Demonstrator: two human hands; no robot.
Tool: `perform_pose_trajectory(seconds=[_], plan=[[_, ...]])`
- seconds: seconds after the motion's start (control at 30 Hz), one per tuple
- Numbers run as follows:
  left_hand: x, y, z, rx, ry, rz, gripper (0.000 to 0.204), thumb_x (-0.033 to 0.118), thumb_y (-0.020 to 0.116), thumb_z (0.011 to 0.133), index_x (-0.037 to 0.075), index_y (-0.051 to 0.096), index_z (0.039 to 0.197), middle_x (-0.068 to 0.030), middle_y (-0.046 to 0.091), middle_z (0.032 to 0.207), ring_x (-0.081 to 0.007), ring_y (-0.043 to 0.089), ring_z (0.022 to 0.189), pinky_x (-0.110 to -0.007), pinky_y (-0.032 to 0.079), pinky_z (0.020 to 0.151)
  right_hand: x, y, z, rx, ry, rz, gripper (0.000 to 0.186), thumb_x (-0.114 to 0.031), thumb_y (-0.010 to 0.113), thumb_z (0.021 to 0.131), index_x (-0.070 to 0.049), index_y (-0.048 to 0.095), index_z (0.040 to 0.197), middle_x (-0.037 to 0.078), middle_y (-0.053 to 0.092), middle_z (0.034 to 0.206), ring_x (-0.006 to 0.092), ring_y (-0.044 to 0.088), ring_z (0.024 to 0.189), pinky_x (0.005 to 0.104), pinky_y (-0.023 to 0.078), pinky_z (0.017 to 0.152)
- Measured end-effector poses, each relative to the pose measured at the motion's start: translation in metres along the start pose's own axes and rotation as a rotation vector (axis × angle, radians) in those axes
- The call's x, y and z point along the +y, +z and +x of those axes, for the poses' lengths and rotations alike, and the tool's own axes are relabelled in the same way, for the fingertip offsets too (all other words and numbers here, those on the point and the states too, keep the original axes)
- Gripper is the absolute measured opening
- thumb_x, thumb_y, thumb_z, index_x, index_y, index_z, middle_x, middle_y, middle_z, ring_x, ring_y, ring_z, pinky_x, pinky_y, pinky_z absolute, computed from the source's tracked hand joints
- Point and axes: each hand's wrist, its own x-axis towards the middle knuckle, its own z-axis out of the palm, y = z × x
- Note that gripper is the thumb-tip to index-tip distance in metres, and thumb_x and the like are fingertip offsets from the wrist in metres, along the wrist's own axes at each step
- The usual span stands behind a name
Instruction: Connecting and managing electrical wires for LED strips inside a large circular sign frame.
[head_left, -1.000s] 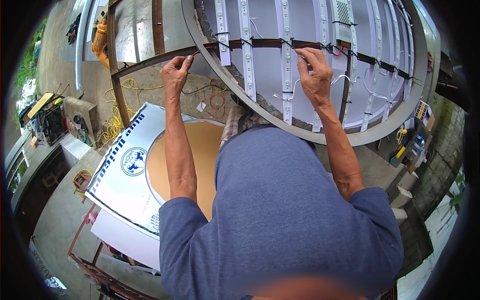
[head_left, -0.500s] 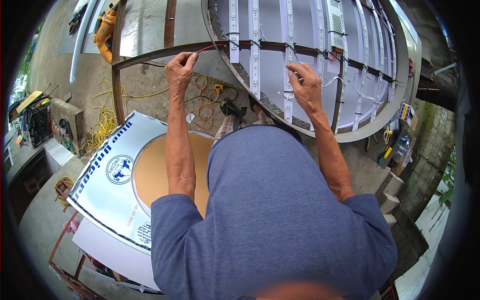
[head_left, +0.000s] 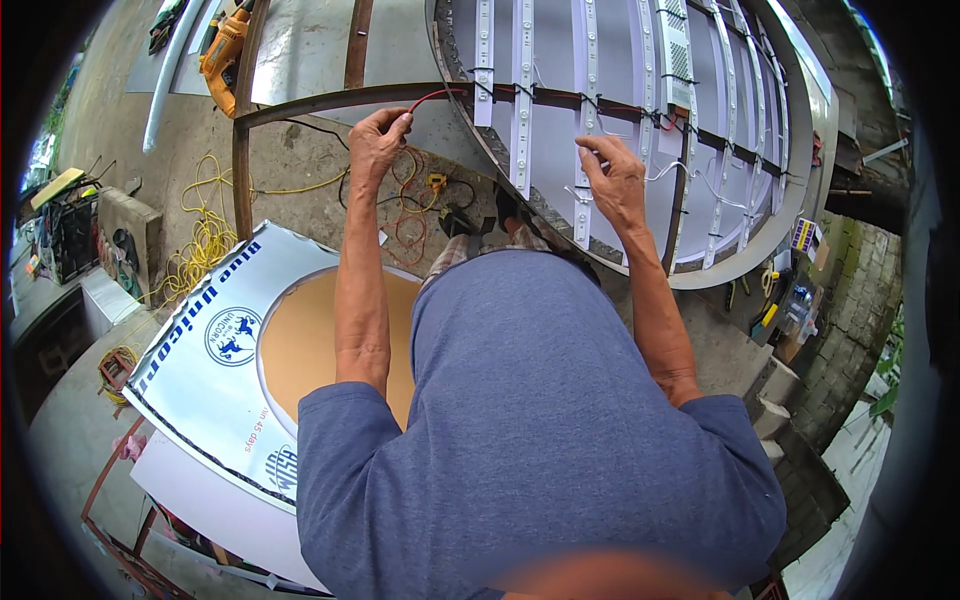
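Note:
My left hand [head_left: 378, 140] is closed in a pinch on the end of a red wire [head_left: 436, 93]. This wire runs right, along a dark metal bar [head_left: 330, 104], into a large round metal frame [head_left: 745, 268]. Inside the frame are several white LED strips [head_left: 521, 100], fixed to the crossbar by black ties. Over one strip [head_left: 590, 60] hovers my right hand [head_left: 615, 180], its fingers bent and close together; whatever they may hold is too small to tell. A perforated metal power supply box [head_left: 678, 60] sits between strips, with a white wire [head_left: 700, 175] below it.
A yellow-orange power drill [head_left: 224, 60] lies at the upper left. Coiled yellow cord [head_left: 205, 235] and orange cord [head_left: 408, 200] lie on the concrete floor. A white printed sheet [head_left: 200, 370] surrounds a tan disc [head_left: 310, 340] at left. Tools [head_left: 790, 300] lie right of the frame.
My left hand has moved slightly right and down, and the red wire now bows upward between it and the frame. My right hand stays over the same strip. The whole view has shifted a little.

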Motion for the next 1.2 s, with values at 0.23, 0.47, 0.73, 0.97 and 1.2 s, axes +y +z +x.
perform_pose_trajectory(seconds=[0.23,0.47,0.73,0.97,1.2], plan=[[0.0,-0.002,0.005,-0.001,0.014,0.018,0.021,0.019,0.072,0.094,0.002,0.078,0.106,-0.005,0.076,0.084,-0.0106,0.07,0.075,-0.027,0.054,0.065,-0.005,0.005,0.016,0.001,-0.052,0.027,0.015,-0.009,0.066,0.095,-0.003,0.075,0.106,0.007,0.07,0.095,0.014,0.066,0.073,0.027,0.053,0.062],[0.0,-0.002,0.009,-0.031,-0.029,0.033,0.025,0.019,0.072,0.095,-0.002,0.076,0.108,-0.0071,0.074,0.086,-0.0116,0.066,0.074,-0.026,0.052,0.067,0.0,0.009,0.024,-0.015,-0.038,0.043,0.016,-0.011,0.066,0.095,-0.003,0.075,0.106,0.008,0.07,0.097,0.015,0.068,0.075,0.0271,0.055,0.062],[-0.007,0.003,0.006,-0.031,-0.001,0.21,0.027,0.019,0.073,0.094,-0.004,0.074,0.109,-0.0089,0.076,0.091,-0.0142,0.072,0.084,-0.028,0.057,0.076,-0.002,0.007,0.028,-0.027,0.009,0.087,0.016,-0.011,0.067,0.095,-0.002,0.075,0.106,0.008,0.071,0.097,0.0159,0.069,0.077,0.0279,0.056,0.065],[0.001,0.002,0.004,0.124,0.134,0.383,0.027,0.031,0.074,0.088,0.005,0.078,0.095,-0.014,0.074,0.079,-0.023,0.073,0.071,-0.034,0.055,0.068,-0.012,0.008,0.037,-0.054,-0.061,0.071,0.015,-0.008,0.069,0.092,-0.003,0.075,0.104,0.008,0.07,0.092,0.0162,0.068,0.074,0.0285,0.053,0.062],[0.004,0.003,0.021,0.322,0.121,0.337,0.029,0.035,0.078,0.084,0.006,0.078,0.085,-0.01,0.072,0.07,-0.025,0.07,0.063,-0.036,0.054,0.06,-0.019,0.001,0.041,-0.146,-0.034,0.05,0.017,-0.011,0.067,0.098,-0.002,0.074,0.11,0.003,0.066,0.089,0.0101,0.066,0.075,0.0234,0.053,0.063]])
